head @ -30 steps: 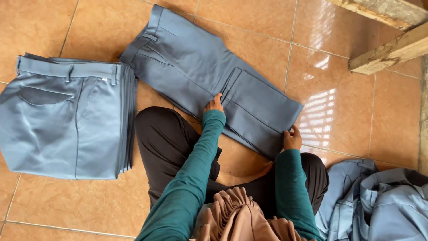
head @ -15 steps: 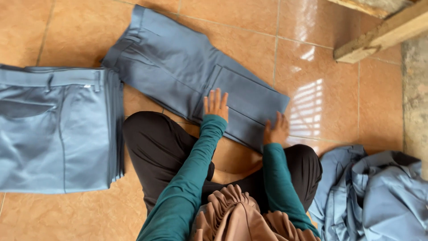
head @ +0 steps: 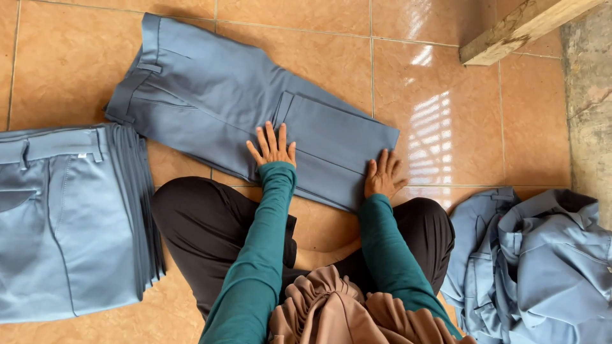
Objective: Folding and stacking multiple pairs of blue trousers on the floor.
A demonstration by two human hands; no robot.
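A pair of grey-blue trousers [head: 210,95] lies on the orange tiled floor, legs folded back once, waistband at the upper left. My left hand [head: 273,146] presses flat on the folded legs near the middle, fingers spread. Resting flat on the fold's right end near its lower edge is my right hand [head: 382,175]. Both arms wear teal sleeves. Neither hand grips the cloth.
A tall stack of folded grey-blue trousers [head: 70,216] sits at the left. A heap of unfolded grey-blue garments [head: 535,255] lies at the lower right. A wooden beam [head: 516,28] crosses the top right corner beside a rough concrete strip [head: 586,108]. My dark-trousered legs are crossed below.
Both hands have slid onto the folded trouser legs and flattened, fingers spreading. The view has shifted, bringing the trousers nearer the centre.
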